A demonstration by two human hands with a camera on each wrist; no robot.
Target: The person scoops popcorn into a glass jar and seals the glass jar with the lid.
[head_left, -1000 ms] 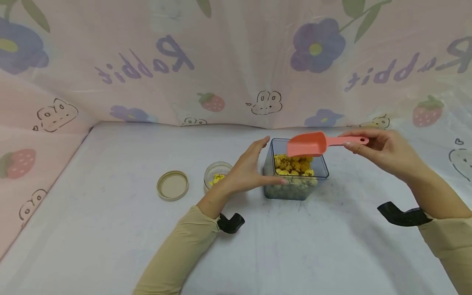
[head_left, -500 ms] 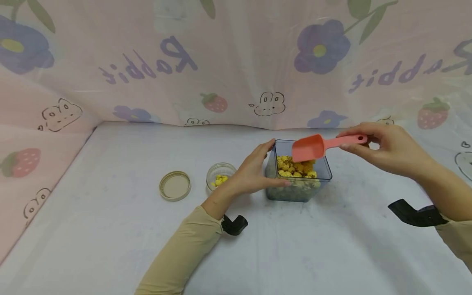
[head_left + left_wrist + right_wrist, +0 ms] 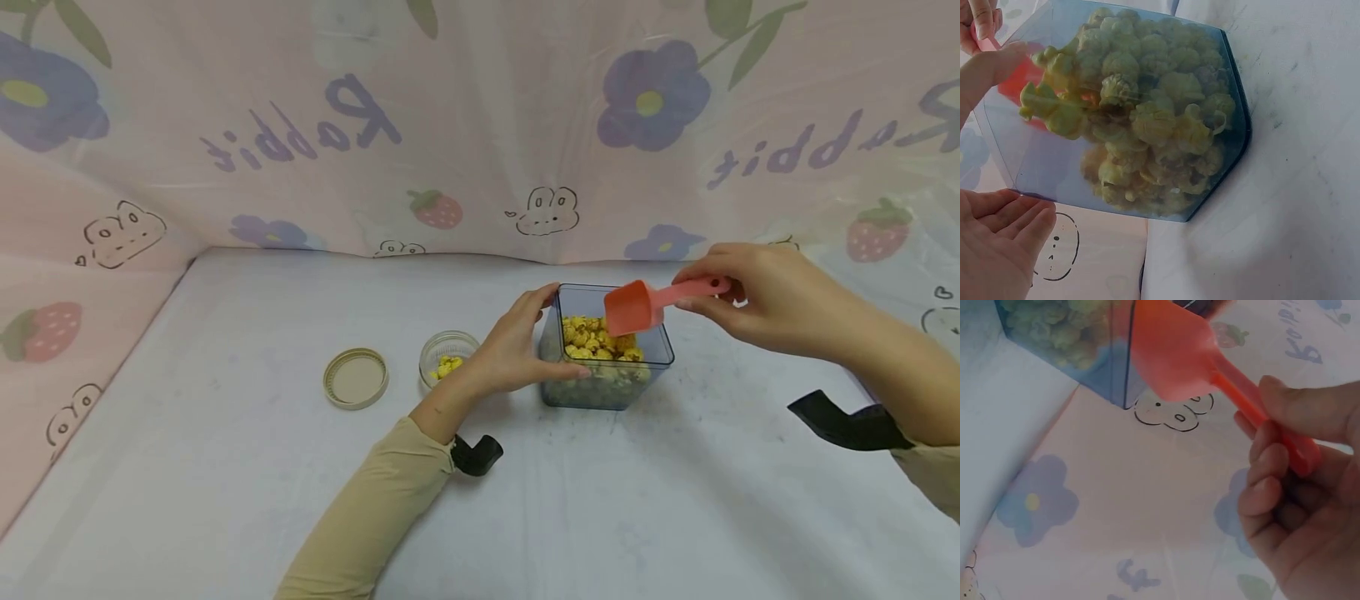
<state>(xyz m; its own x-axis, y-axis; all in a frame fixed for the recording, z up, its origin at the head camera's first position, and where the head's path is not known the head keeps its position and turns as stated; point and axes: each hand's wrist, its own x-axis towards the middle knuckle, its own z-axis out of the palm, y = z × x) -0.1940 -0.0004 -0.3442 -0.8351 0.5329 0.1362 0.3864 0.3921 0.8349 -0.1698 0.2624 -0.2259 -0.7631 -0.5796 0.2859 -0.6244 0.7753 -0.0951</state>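
A clear bluish square container [image 3: 558, 385] holds yellow popcorn [image 3: 596, 337], also seen through its wall in the left wrist view. My left hand [image 3: 507, 354] steadies it, the thumb along the front wall and the fingers at the far left corner. In my right hand [image 3: 765, 293] the handle of a coral-pink scoop [image 3: 632, 308] is pinched between thumb and fingers. The scoop's bowl is tilted down inside the container's mouth, over the popcorn. In the right wrist view, the scoop [image 3: 1179, 353] shows from behind; whether it carries popcorn is hidden there.
Left of the container stands a small round clear jar [image 3: 435, 343] with a few yellow pieces, partly behind my left hand. A beige round lid [image 3: 356, 378] lies further left on the white tabletop [image 3: 225, 433]. A printed pink curtain [image 3: 465, 142] rises behind.
The scoop has tilted further, its bowl dipping lower and slightly right above the popcorn. My left fingers have closed in from beside the container onto its far left corner.
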